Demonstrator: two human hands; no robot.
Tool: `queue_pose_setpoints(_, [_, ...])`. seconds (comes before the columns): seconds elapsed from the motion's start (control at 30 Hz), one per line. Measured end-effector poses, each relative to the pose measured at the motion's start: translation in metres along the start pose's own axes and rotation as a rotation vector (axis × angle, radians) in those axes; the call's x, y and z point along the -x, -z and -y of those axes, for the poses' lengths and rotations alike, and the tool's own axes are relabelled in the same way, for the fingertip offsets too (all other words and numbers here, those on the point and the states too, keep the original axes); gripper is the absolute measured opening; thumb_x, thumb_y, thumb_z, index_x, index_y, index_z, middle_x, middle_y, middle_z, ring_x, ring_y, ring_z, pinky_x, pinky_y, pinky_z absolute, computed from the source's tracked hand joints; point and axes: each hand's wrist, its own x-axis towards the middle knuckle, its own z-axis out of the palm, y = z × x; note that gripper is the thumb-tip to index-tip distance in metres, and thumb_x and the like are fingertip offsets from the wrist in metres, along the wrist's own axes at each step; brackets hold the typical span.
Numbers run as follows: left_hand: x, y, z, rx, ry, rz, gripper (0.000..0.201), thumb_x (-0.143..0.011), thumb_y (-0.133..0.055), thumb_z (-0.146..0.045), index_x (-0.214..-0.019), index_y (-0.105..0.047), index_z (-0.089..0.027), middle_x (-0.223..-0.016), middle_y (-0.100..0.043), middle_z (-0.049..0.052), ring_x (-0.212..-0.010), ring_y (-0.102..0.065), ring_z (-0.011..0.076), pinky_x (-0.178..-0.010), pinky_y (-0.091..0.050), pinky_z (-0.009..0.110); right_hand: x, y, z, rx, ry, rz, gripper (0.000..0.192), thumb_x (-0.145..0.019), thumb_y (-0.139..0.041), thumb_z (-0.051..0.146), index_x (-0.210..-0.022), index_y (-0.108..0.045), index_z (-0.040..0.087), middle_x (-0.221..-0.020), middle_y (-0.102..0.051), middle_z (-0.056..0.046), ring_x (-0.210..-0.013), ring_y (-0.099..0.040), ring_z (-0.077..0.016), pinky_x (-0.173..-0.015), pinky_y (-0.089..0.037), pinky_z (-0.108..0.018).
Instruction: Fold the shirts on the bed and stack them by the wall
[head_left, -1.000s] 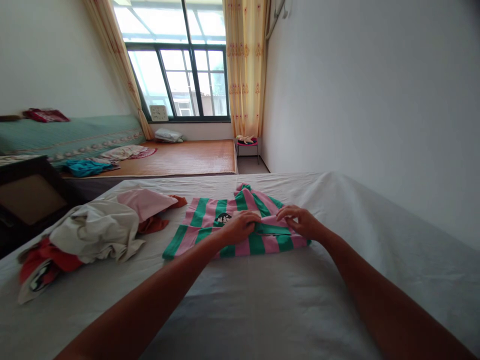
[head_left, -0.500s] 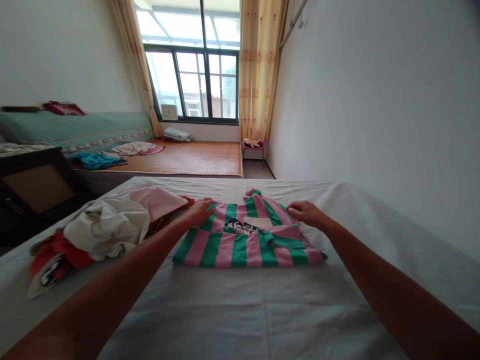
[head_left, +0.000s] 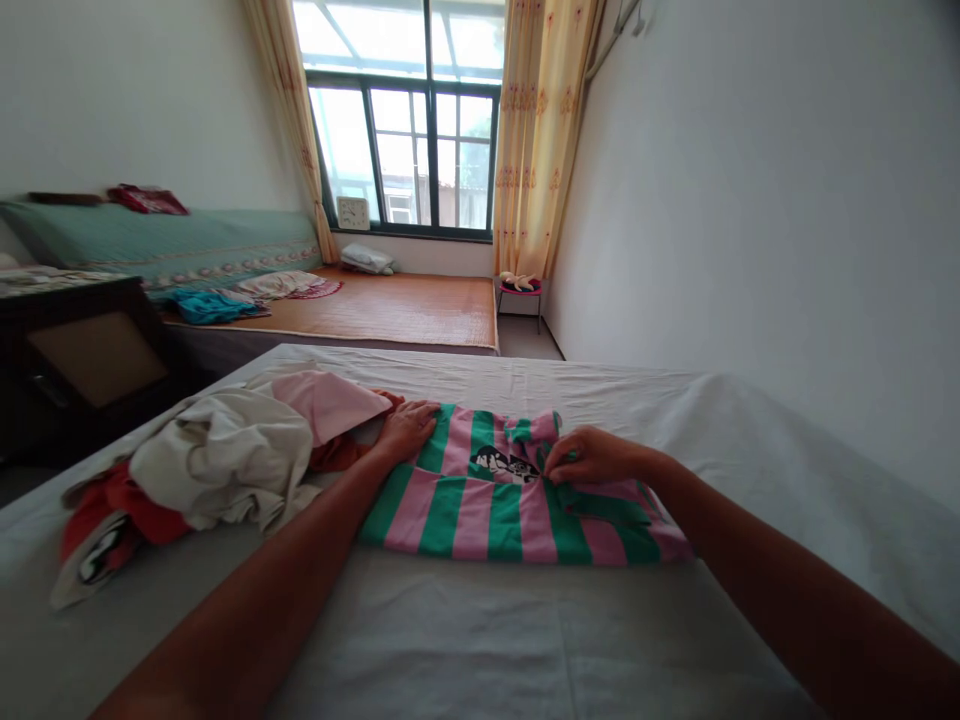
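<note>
A pink-and-green striped shirt (head_left: 510,500) lies flat in the lower middle of the frame — partly folded, black-and-white print facing up, collar end bunched toward the window.

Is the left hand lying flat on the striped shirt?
Yes, the left hand rests flat on the far left edge of the striped shirt.

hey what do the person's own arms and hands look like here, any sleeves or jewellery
Both arms are bare along all that shows; no sleeve, glove, watch or bracelet is in view. The left hand and right hand show no ring that can be made out, though the fingers are too small to be sure.
</note>
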Motion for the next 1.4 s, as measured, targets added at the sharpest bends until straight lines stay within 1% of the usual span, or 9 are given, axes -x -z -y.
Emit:
queue_pose_setpoints(0.17, [0.0,0.002,-0.001,0.02,0.017,-0.01,0.035,-0.086,-0.046,-0.03,-0.117,-0.062,-0.025,-0.126,-0.061,0.004,-0.121,-0.051,0.022,-0.108,-0.034,0.039,0.001,0.011,-0.031,-0.058,-0.342,-0.325,0.042,-0.078,-0.059,0.052,-0.095,-0.068,0.015,-0.083,-0.07,-0.007,-0.071,-0.063,-0.017,-0.06,-0.05,-0.026])
queue_pose_setpoints(0.3, [0.001,0.005,-0.004,0.017,0.006,-0.004,0.037,-0.087,-0.044,-0.03,-0.118,-0.062,-0.022,-0.125,-0.061,0.005,-0.121,-0.051,0.0226,-0.108,-0.034,0.038,-0.012,-0.003,-0.047,-0.064,-0.285,-0.258,0.07,-0.053,-0.081,0.038,-0.118,-0.06,0.021,-0.111,-0.066,-0.007,-0.096,-0.062,-0.0224,-0.077,-0.052,-0.029])
queue_pose_setpoints(0.4, [0.001,0.006,-0.006,0.037,0.012,-0.004,0.037,-0.086,-0.045,-0.029,-0.117,-0.063,-0.021,-0.125,-0.062,0.005,-0.12,-0.052,0.0229,-0.107,-0.034,0.039,-0.025,-0.004,-0.045,-0.221,-0.358,-0.232,0.042,-0.064,-0.071,0.033,-0.102,-0.064,0.019,-0.087,-0.069,-0.003,-0.078,-0.064,-0.0185,-0.068,-0.052,-0.029])
queue_pose_setpoints(0.5, [0.001,0.007,-0.006,0.067,0.029,-0.005,0.037,-0.085,-0.047,-0.027,-0.117,-0.063,-0.021,-0.124,-0.063,0.005,-0.119,-0.052,0.0231,-0.107,-0.035,0.039,-0.035,0.027,-0.05,-0.381,-0.496,-0.284,0.026,-0.068,-0.064,0.026,-0.093,-0.06,0.019,-0.073,-0.064,0.0,-0.064,-0.061,-0.014,-0.059,-0.051,-0.025])
queue_pose_setpoints(0.7, [0.0,0.006,-0.004,0.066,0.075,-0.01,0.041,-0.083,-0.048,-0.026,-0.121,-0.06,-0.018,-0.127,-0.061,0.007,-0.12,-0.051,0.0241,-0.108,-0.034,0.039,-0.036,0.115,-0.085,0.141,-0.57,-1.162,0.032,-0.073,-0.055,0.013,-0.105,-0.055,0.016,-0.106,-0.062,-0.013,-0.075,-0.061,-0.0159,-0.077,-0.05,-0.034])
queue_pose_setpoints(0.77, [-0.001,0.005,-0.003,0.063,0.074,-0.01,0.041,-0.083,-0.047,-0.026,-0.122,-0.059,-0.017,-0.127,-0.061,0.007,-0.121,-0.051,0.0237,-0.108,-0.034,0.038,-0.033,0.121,-0.091,0.347,-0.533,-1.27,0.034,-0.075,-0.051,0.012,-0.109,-0.055,0.015,-0.116,-0.058,-0.015,-0.083,-0.062,-0.0173,-0.086,-0.047,-0.035])
queue_pose_setpoints(0.9, [-0.002,0.001,0.002,0.062,0.056,-0.019,0.041,-0.084,-0.047,-0.027,-0.122,-0.059,-0.018,-0.126,-0.061,0.008,-0.121,-0.052,0.0227,-0.107,-0.035,0.037,-0.025,0.093,-0.092,0.361,-0.615,-0.793,0.02,-0.078,-0.059,0.029,-0.093,-0.061,0.015,-0.093,-0.067,-0.011,-0.079,-0.063,-0.0199,-0.077,-0.048,-0.031])
queue_pose_setpoints(1.03, [-0.002,-0.001,0.005,0.059,0.051,-0.027,0.042,-0.084,-0.046,-0.028,-0.123,-0.058,-0.017,-0.126,-0.06,0.009,-0.121,-0.051,0.0232,-0.108,-0.035,0.037,-0.016,0.052,-0.103,0.087,-0.79,-0.303,0.037,-0.067,-0.07,0.051,-0.069,-0.063,0.015,-0.059,-0.061,-0.004,-0.053,-0.058,-0.0162,-0.053,-0.045,-0.027])
queue_pose_setpoints(1.4, [-0.003,0.003,0.0,0.091,0.159,-0.079,0.051,-0.084,-0.05,-0.026,-0.132,-0.05,-0.012,-0.131,-0.057,0.011,-0.122,-0.052,0.0242,-0.107,-0.037,0.036,0.014,0.074,-0.143,0.328,-0.862,-0.504,0.013,-0.072,-0.06,0.026,-0.073,-0.068,0.016,-0.058,-0.064,-0.004,-0.058,-0.061,-0.0169,-0.058,-0.041,-0.026])
